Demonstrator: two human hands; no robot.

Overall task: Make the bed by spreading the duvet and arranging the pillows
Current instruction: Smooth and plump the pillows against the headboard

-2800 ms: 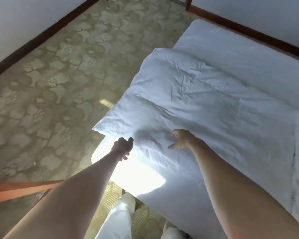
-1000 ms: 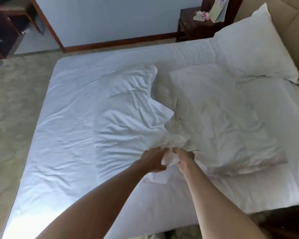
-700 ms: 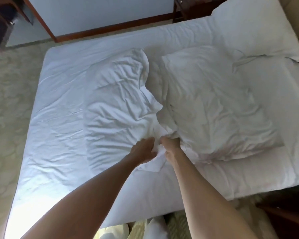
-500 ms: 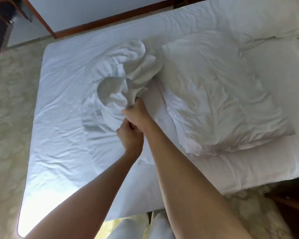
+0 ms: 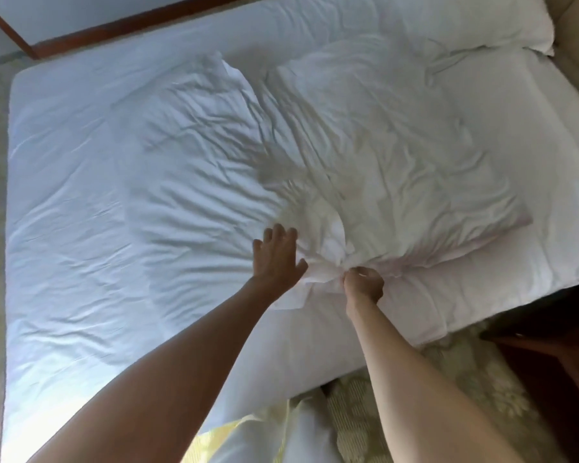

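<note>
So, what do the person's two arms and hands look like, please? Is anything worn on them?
Both arms are bare from the hands up to where the picture cuts them off: no sleeves show. I see no watch, bracelet or glove on the left hand or the right hand, and no ring on the fingers that show. Below the arms, light, whitish clothing is partly visible.

The bed (image 5: 64, 202) is covered by a rumpled duvet (image 5: 194, 182) — pillows (image 5: 398, 155) are laid toward two o'clock.
</note>
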